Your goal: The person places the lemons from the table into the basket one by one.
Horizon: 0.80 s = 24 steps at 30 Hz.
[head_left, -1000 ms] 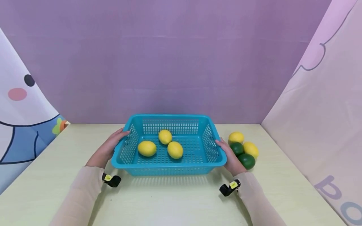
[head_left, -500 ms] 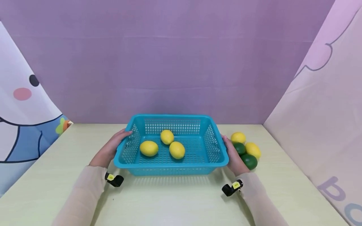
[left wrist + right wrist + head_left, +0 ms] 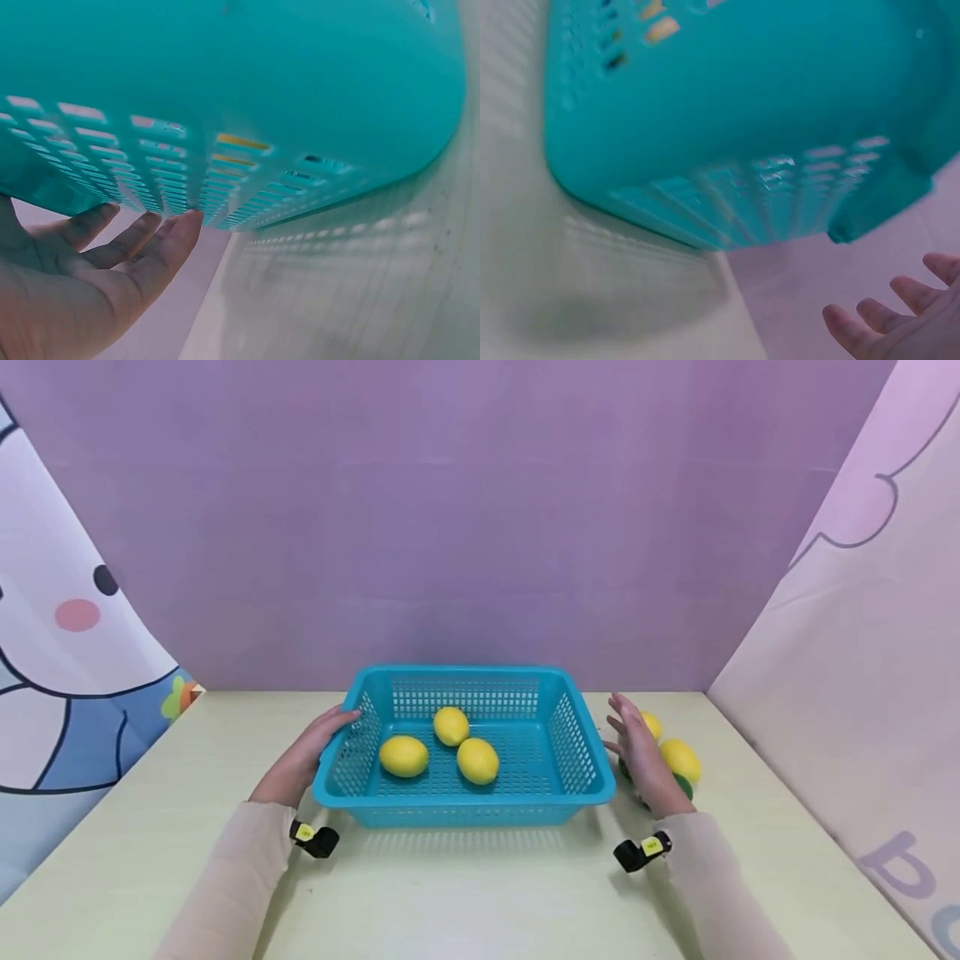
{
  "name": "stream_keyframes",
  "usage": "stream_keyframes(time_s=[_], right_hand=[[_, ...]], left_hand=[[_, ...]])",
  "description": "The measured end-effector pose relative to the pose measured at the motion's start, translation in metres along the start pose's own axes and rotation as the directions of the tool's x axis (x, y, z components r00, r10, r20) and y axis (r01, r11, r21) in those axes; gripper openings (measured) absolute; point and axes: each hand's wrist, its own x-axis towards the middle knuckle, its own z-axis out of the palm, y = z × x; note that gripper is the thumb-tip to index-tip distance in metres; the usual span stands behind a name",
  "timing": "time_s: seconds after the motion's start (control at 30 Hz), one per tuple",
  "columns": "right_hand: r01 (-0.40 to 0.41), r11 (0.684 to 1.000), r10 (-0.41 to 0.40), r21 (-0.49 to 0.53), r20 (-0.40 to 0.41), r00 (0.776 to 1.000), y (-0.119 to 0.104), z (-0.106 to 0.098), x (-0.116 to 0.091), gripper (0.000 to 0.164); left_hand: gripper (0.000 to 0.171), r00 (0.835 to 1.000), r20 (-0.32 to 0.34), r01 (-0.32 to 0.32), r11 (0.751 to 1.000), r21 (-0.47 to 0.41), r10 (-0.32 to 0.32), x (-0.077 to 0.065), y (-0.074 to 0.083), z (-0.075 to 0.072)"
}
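Observation:
A blue plastic basket (image 3: 465,799) with perforated walls stands on the table, holding three lemons: one at the left (image 3: 403,756), one behind (image 3: 451,727), one at the right (image 3: 477,761). My left hand (image 3: 307,756) holds the basket's left rim; in the left wrist view its fingers (image 3: 172,244) lie against the outer wall below the rim. My right hand (image 3: 647,760) is off the basket, fingers spread and extended, just right of the right rim. In the right wrist view, a gap separates those fingers (image 3: 881,315) from the basket.
Beyond my right hand lie a yellow lemon (image 3: 680,760), another lemon (image 3: 651,725) and dark green oval fruit (image 3: 684,786), partly hidden by the hand. A purple cloth wall (image 3: 465,527) rises behind the table (image 3: 450,902); printed cloths flank both sides.
My right hand has let go of the basket's right rim and moved right, its fingers spreading. My left hand stays at the left rim. The head view has turned slightly left.

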Motion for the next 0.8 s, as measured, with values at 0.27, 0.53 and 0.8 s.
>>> stream_keyframes(time_s=[0.27, 0.53, 0.8], right_hand=[[0.054, 0.992, -0.055, -0.118, -0.005, 0.998, -0.015, -0.034, -0.002, 0.067], [0.057, 0.95, -0.036, -0.307, 0.073, 0.997, -0.02, -0.057, -0.016, 0.068], [0.122, 0.872, -0.092, -0.473, 0.085, 0.992, -0.005, -0.066, -0.03, 0.067]], left_hand=[[0.067, 1.0, 0.002, 0.002, 1.0, -0.022, -0.002, -0.002, 0.0, 0.002], [0.067, 1.0, -0.015, 0.008, 0.999, -0.034, -0.008, -0.004, 0.0, 0.001], [0.065, 1.0, -0.019, 0.018, 0.999, -0.05, -0.019, -0.001, 0.0, 0.004]])
